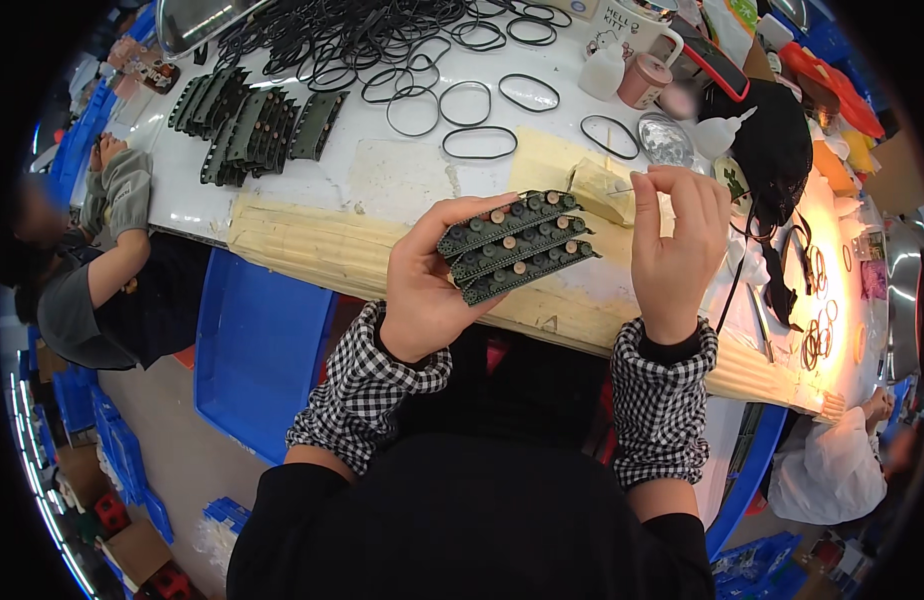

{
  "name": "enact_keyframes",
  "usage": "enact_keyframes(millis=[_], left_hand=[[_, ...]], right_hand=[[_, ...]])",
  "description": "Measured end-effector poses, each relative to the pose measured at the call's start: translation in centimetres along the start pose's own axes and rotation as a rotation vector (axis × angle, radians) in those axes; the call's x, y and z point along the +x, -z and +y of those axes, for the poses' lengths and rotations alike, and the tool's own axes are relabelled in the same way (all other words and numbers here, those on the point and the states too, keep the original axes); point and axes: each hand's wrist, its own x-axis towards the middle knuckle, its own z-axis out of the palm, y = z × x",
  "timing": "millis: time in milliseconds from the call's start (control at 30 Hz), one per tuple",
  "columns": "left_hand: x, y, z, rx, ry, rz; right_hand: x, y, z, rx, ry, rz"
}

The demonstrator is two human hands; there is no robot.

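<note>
My left hand (422, 275) is closed around a small stack of dark green toy tank wheel strips (517, 243). Rows of round wheels line the strips, a few of them tan. To their right, my right hand (682, 225) pinches a thin needle-like rod (623, 191) between thumb and forefinger. The rod's far end is too fine to make out. Just left of those fingers, a yellowish taped block (604, 192) rests on the table, behind the strips.
More green strips (250, 135) lie stacked at the far left, beside a heap of black rubber bands (322, 40). Loose bands, a white mug (627, 32) and a foil dish (666, 140) stand farther back. A blue bin (257, 350) is below the table edge. People sit on both sides.
</note>
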Motion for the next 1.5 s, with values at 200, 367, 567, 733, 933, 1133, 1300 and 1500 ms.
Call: enact_keyframes(millis=[200,367,567,733,933,1133,1300,1500], left_hand=[[-0.1,0.1,-0.1,-0.043,-0.01,-0.014],[0.0,-0.3,0.2,-0.067,0.049,-0.054],[0.0,-0.2,0.1,-0.031,0.116,-0.143],[0.0,-0.8,0.2,-0.01,0.098,-0.114],[-0.2,-0.8,-0.1,0.002,0.097,-0.103],[-0.2,-0.9,0.1,0.011,0.108,-0.106],[-0.3,-0.8,-0.1,0.027,0.091,-0.111],[-0.3,-0.2,0.2,0.057,0.1,-0.172]], right_hand=[[0.5,0.7,-0.5,0.032,-0.019,0.149],[0.6,0.6,0.3,-0.037,0.01,0.041],[0.8,2.0,-2.7,0.373,-0.138,0.137],[0.2,1.9,-5.9,0.87,-0.332,-0.139],[-0.2,0.8,-6.3,0.888,-0.325,-0.139],[-0.2,0.7,-6.3,0.852,-0.313,-0.125],[-0.3,0.7,-6.3,0.844,-0.309,-0.138],[0.3,1.5,-4.0,0.756,-0.36,-0.02]])
